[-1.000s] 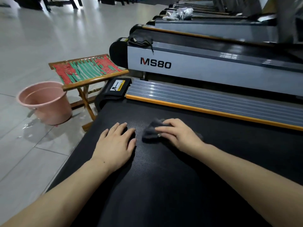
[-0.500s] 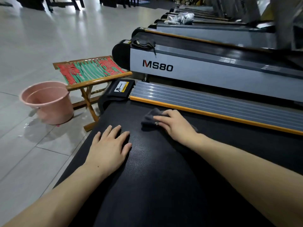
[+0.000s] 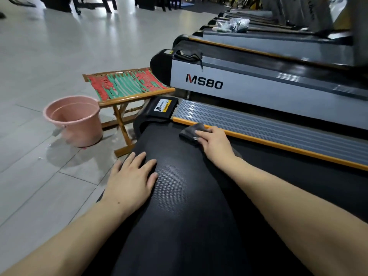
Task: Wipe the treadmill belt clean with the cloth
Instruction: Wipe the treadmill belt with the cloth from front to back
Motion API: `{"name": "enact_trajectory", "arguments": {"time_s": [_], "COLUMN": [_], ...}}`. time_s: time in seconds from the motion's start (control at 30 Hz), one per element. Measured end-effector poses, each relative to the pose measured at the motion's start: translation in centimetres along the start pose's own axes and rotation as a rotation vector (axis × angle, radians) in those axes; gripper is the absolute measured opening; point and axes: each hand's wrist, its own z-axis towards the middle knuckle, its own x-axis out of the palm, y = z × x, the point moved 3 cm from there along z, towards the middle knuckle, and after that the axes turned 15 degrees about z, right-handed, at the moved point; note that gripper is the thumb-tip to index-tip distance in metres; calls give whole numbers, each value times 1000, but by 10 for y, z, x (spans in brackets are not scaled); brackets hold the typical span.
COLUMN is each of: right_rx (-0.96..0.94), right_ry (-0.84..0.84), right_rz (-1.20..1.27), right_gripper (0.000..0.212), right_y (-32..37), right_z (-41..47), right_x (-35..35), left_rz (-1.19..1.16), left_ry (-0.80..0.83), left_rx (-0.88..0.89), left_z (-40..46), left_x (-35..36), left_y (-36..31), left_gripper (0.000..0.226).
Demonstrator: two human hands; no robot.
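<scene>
The right hand (image 3: 214,145) presses the cloth (image 3: 192,132) flat under straight fingers at frame centre, against the orange trim (image 3: 278,145), likely to reach the belt's far edge. The left hand (image 3: 131,181), fingers spread flat, lies on the belt (image 3: 189,206) lower left, probably bracing the lean (it holds nothing). The cloth is dark grey and bunched; the belt is black, finely dimpled, faintly sheened.

Cloth (image 3: 194,132) on belt (image 3: 185,196), by side rail (image 3: 278,126); bucket (image 3: 74,121) left of stool (image 3: 127,90).
</scene>
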Motion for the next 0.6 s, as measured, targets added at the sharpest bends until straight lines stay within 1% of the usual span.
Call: {"name": "enact_trajectory", "arguments": {"time_s": [0.03, 0.07, 0.1, 0.17, 0.2, 0.27, 0.3, 0.33, 0.37, 0.43, 0.5, 0.53, 0.6], "right_rx": [74, 108, 104, -37, -126, -218, -242, -241, -197, -21, 92, 86, -58], "right_ry": [-33, -47, -44, 1, 62, 198, 216, 181, 101, -26, -46, -32, 10], "right_rz": [-3, -8, -8, 39, 90, 141, 121, 91, 57, 8, -15, -15, 28], "right_gripper": [23, 23, 24, 25, 26, 30, 30, 29, 26, 23, 24, 24, 23], "right_y": [1, 7, 16, 44, 58, 69, 65, 58, 49, 35, 39, 47, 69], "right_z": [6, 5, -2, -31, -49, -67, -60, -45, -27, 7, 15, 10, -13], "right_x": [5, 10, 13, 16, 17, 18, 19, 22, 24, 28, 40, 45, 48], "left_rz": [-2, -6, -11, -28, -26, -18, -23, -31, -39, -37, -35, -39, -38], "left_ry": [-10, -12, -2, 16, 12, 5, 6, 13, 21, 27, 24, 23, 14], "left_rx": [-4, -12, -19, -29, -30, -25, -25, -28, -30, -35, -41, -47, -63], "left_z": [-2, -3, -4, -3, -2, -2, -3, -4, -4, -3, -2, -3, -4], "left_x": [0, 1, 2, 4, 3, 2, 1, 1, 0, 0, -1, -1, 0], "left_y": [2, 5, 8, 13, 15, 16, 15, 15, 14, 17, 24, 29, 39], "left_gripper": [52, 52, 51, 52, 53, 62, 67, 67, 64, 56, 55, 56, 61]}}
